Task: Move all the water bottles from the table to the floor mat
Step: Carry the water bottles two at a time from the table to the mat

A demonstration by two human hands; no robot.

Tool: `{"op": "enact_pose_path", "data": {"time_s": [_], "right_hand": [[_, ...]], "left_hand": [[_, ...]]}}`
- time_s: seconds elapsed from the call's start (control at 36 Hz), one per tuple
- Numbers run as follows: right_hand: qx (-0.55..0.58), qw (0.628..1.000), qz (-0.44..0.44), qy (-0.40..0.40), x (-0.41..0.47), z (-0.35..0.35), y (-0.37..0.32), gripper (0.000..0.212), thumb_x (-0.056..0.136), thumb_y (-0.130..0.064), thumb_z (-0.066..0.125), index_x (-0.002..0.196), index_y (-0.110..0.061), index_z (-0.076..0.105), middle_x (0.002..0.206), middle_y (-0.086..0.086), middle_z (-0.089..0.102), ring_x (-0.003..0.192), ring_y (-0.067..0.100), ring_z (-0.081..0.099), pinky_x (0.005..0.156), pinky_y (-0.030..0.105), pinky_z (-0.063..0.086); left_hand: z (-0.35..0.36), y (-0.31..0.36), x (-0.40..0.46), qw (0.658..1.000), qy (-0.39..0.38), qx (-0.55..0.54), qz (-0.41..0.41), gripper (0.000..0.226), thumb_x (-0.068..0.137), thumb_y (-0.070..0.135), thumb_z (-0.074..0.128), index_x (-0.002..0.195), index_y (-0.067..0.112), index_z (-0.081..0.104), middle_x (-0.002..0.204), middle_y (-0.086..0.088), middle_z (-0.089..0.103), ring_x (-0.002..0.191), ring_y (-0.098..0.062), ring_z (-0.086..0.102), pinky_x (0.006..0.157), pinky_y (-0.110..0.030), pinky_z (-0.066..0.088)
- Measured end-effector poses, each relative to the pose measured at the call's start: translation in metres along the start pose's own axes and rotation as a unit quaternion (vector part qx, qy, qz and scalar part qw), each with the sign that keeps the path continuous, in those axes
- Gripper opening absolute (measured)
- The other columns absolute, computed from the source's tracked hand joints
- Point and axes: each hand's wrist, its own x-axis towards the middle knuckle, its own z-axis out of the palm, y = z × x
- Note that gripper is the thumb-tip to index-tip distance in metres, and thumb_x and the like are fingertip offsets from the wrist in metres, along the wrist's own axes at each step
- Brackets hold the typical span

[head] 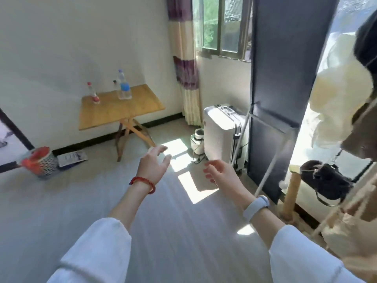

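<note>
Room: pale grey floor (85, 201), white walls, a barred window (221, 27) with a striped curtain (186, 64) hung at its left edge; sunlight is thrown in bright patches across the floor.
Table: a small wooden folding table (120, 113) is stood against the far wall, well apart from both hands.
Water bottles: three are seen upright on the table's back half. A red-labelled bottle (92, 93) is set near the left corner; a tall blue-labelled bottle (123, 85) is placed further right, with a smaller clear bottle (115, 85) just beside it on its left (partly overlapped, so touching cannot be told).
Left hand: the left hand (154, 160) is held out in the air, fingers loosely spread and slightly bent, nothing gripped; a red bead bracelet (142, 183) is worn on the wrist.
Right hand: the right hand (219, 173) is likewise raised with relaxed, spread fingers and nothing held; a pale wristband (256, 208) is worn.
Sleeves: white, pushed up both forearms.
Other things: a white suitcase (223, 135) is stood under the window, and a mesh basket (41, 161) with red contents is seen on the floor left of the table.
</note>
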Motion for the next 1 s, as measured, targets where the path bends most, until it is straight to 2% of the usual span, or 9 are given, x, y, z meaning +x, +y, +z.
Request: {"op": "enact_pose_path", "data": {"time_s": [0.11,0.19,0.33,0.44,0.53,0.67,0.78,0.89,1.0], "right_hand": [[-0.004,0.999,-0.019,-0.039,0.104,0.018,-0.023,0.018,0.092,-0.014,0.045,0.101,-0.012,0.060,0.094,0.008,0.067,0.085,0.022,0.064,0.081,0.036,0.051],[-0.014,0.996,-0.039,-0.076,0.172,0.047,-0.039,0.019,0.091,-0.010,0.046,0.101,-0.006,0.061,0.090,0.011,0.066,0.078,0.022,0.062,0.078,0.038,0.049],[-0.012,0.987,-0.050,-0.152,0.279,0.120,-0.050,0.013,0.091,-0.014,0.046,0.092,-0.018,0.058,0.089,0.009,0.066,0.074,0.019,0.062,0.070,0.034,0.048],[-0.025,0.978,-0.058,-0.198,0.354,0.180,-0.057,0.018,0.093,-0.016,0.045,0.101,-0.012,0.060,0.091,0.008,0.066,0.077,0.017,0.062,0.067,0.023,0.047],[-0.046,0.971,-0.074,-0.221,0.419,0.223,-0.073,0.022,0.093,-0.016,0.044,0.106,-0.008,0.060,0.094,0.008,0.066,0.081,0.018,0.063,0.073,0.026,0.051],[-0.058,0.972,-0.092,-0.210,0.542,0.294,-0.114,0.020,0.092,-0.018,0.044,0.104,-0.014,0.060,0.095,0.007,0.067,0.087,0.022,0.065,0.078,0.037,0.052],[-0.078,0.971,-0.103,-0.199,0.627,0.335,-0.142,0.021,0.092,-0.023,0.046,0.105,-0.016,0.061,0.095,0.003,0.066,0.096,0.021,0.063,0.071,0.029,0.049],[-0.118,0.966,-0.121,-0.193,0.707,0.366,-0.152,0.025,0.093,-0.022,0.045,0.110,-0.013,0.060,0.106,0.006,0.066,0.101,0.017,0.061,0.083,0.027,0.047],[-0.154,0.957,-0.145,-0.196,0.794,0.399,-0.151,0.026,0.094,-0.019,0.042,0.113,-0.013,0.059,0.112,0.007,0.065,0.095,0.012,0.058,0.073,0.018,0.043]], "left_hand": [[-0.011,-0.014,0.084,0.999,0.044,-0.003,-0.029,0.031,0.089,0.019,0.054,0.118,0.009,0.054,0.121,-0.009,0.055,0.107,-0.016,0.050,0.086,-0.023,0.039],[-0.018,-0.041,0.127,0.995,0.080,0.011,-0.062,0.027,0.088,0.020,0.054,0.114,0.012,0.057,0.116,-0.006,0.058,0.099,-0.009,0.048,0.083,-0.020,0.037],[-0.038,-0.117,0.188,0.983,0.123,0.029,-0.130,0.027,0.088,0.021,0.055,0.113,0.014,0.058,0.117,-0.004,0.059,0.107,-0.013,0.053,0.086,-0.020,0.037],[-0.058,-0.183,0.247,0.975,0.155,0.047,-0.151,0.026,0.087,0.018,0.055,0.112,0.012,0.059,0.114,-0.005,0.061,0.107,-0.017,0.055,0.088,-0.020,0.038],[-0.078,-0.233,0.307,0.971,0.178,0.048,-0.152,0.025,0.087,0.018,0.056,0.110,0.011,0.060,0.113,-0.006,0.062,0.107,-0.019,0.056,0.090,-0.024,0.040],[-0.122,-0.305,0.419,0.971,0.187,0.059,-0.135,0.024,0.087,0.016,0.056,0.110,0.009,0.061,0.113,-0.007,0.062,0.107,-0.020,0.056,0.091,-0.025,0.041],[-0.146,-0.352,0.503,0.969,0.189,0.072,-0.140,0.025,0.087,0.017,0.056,0.111,0.010,0.061,0.114,-0.008,0.061,0.106,-0.021,0.057,0.088,-0.024,0.041],[-0.148,-0.398,0.586,0.973,0.167,0.086,-0.132,0.027,0.088,0.021,0.054,0.113,0.012,0.059,0.117,-0.006,0.060,0.108,-0.019,0.055,0.087,-0.022,0.040],[-0.140,-0.444,0.663,0.977,0.152,0.089,-0.123,0.028,0.089,0.022,0.052,0.115,0.013,0.058,0.119,-0.005,0.059,0.108,-0.015,0.054,0.084,-0.019,0.039]]}}
